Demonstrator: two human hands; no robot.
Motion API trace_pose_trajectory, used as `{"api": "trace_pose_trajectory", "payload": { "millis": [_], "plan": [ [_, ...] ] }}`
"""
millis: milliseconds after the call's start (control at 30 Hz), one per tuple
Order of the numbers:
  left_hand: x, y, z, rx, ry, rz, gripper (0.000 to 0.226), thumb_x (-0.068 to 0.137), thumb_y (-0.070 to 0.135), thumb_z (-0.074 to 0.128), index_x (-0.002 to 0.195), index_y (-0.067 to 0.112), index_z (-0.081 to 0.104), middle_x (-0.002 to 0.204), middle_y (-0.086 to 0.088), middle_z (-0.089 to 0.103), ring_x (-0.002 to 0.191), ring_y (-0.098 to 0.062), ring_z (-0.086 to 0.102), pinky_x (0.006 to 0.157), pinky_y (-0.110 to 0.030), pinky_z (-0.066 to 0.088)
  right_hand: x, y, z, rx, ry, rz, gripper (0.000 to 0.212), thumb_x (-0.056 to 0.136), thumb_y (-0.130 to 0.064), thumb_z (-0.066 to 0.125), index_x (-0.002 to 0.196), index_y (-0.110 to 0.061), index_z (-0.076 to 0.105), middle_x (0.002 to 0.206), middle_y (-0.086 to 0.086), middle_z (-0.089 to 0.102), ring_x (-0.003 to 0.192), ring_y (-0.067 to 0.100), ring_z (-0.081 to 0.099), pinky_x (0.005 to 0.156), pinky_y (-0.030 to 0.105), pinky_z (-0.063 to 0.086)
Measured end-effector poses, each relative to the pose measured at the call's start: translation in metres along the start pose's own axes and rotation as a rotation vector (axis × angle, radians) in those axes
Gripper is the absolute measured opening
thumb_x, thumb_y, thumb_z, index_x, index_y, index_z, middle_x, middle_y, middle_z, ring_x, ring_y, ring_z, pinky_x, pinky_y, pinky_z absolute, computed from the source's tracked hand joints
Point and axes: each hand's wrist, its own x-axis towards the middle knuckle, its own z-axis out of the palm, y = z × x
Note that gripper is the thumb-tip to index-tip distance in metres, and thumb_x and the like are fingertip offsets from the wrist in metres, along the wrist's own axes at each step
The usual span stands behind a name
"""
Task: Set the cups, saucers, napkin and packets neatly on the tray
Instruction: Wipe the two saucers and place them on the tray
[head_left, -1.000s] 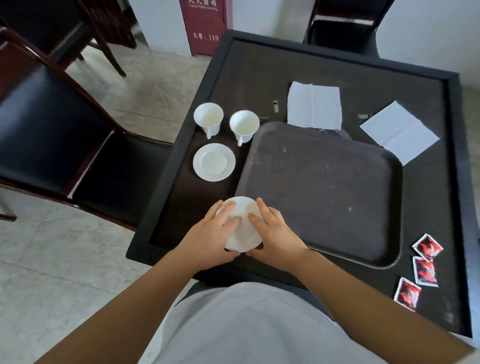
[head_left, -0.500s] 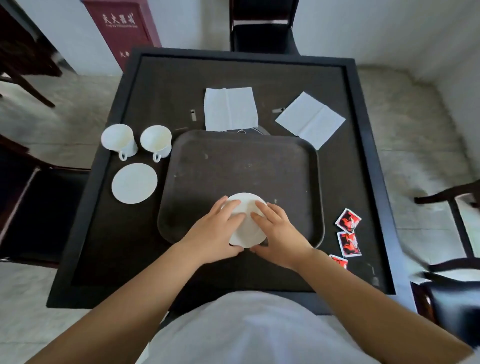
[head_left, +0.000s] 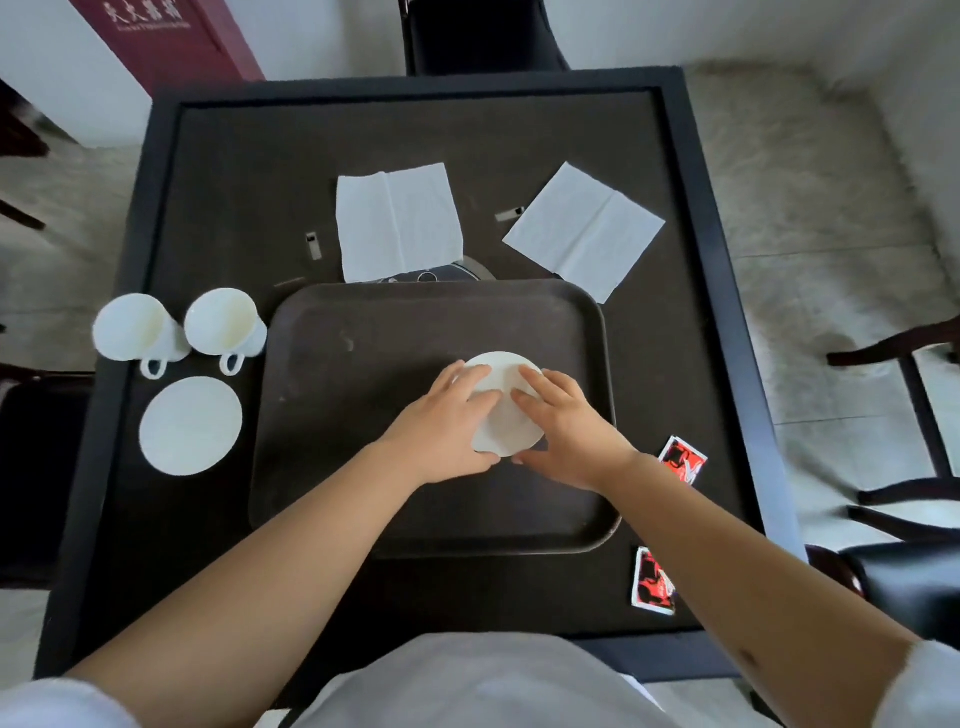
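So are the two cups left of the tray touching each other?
Cannot tell. In the head view the left cup and the right cup stand side by side, rims nearly meeting, but neither contact nor a gap shows plainly between them.

1. A dark square table (head_left: 218, 171) with a raised black rim fills most of the view.
2. Two small metal clips lie on it — one (head_left: 313, 246) toward the left, the other (head_left: 509, 213) further right.
3. A round metal fitting (head_left: 441, 273) shows at the table's middle, partly hidden.
4. A black chair (head_left: 478, 36) stands at the far edge; another dark chair (head_left: 904, 467) stands to the right.
5. A dark red sign (head_left: 166, 41) with pale characters leans at the white wall — upper left.
6. The floor (head_left: 810, 197) is pale stone tile.
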Motion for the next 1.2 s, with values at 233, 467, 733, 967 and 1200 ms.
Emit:
{"api": "trace_pose_trajectory", "payload": {
  "millis": [233,467,733,967,1200],
  "plan": [
    [0.051,-0.017,-0.002,-0.013,-0.039,0.007,0.066,0.08,0.054,0.067,0.134,0.022,0.045,0.155,0.001,0.017,0.144,-0.022,0.003,0.096,-0.05,0.048,0.039,0.036,-0.006,0.022,-0.026,0.038,0.081,0.076,-0.038,0.08,0.143,-0.009,0.045,0.159,0.009,0.025,0.142,0.033,0.018,0.111,0.043,0.031],
    [0.075,-0.027,0.001,-0.022,-0.017,0.014,0.065,0.079,0.052,0.068,0.132,0.021,0.047,0.156,0.0,0.018,0.145,-0.023,0.004,0.093,-0.048,0.05,0.059,0.052,-0.004,0.031,-0.048,0.071,0.082,0.076,-0.037,0.08,0.144,-0.009,0.044,0.16,0.008,0.023,0.143,0.034,0.017,0.111,0.045,0.033],
    [0.076,-0.035,0.02,-0.066,-0.016,0.003,0.067,0.084,0.044,0.072,0.138,0.022,0.039,0.16,0.004,0.004,0.148,-0.018,-0.011,0.09,-0.045,0.051,0.056,0.049,0.014,0.094,0.005,0.124,0.081,0.078,-0.039,0.079,0.144,-0.012,0.041,0.163,0.003,0.014,0.149,0.028,0.009,0.109,0.049,0.038],
    [0.079,-0.033,0.023,-0.042,-0.007,-0.011,0.068,0.084,0.045,0.071,0.139,0.022,0.037,0.16,0.001,0.004,0.149,-0.023,-0.009,0.095,-0.043,0.048,0.053,0.05,0.017,0.091,-0.017,0.115,0.076,0.089,-0.032,0.069,0.15,-0.009,0.03,0.164,0.01,-0.003,0.15,0.031,-0.004,0.115,0.045,0.024],
    [0.072,-0.023,0.026,0.105,-0.02,-0.029,0.071,0.091,0.047,0.06,0.148,0.02,0.026,0.163,-0.008,0.003,0.147,-0.039,-0.004,0.116,-0.053,0.018,0.053,0.041,0.016,-0.009,-0.105,0.178,0.076,0.096,-0.037,0.056,0.155,-0.014,0.013,0.163,0.004,-0.016,0.148,0.027,-0.016,0.116,0.04,0.018]
  ]
}}
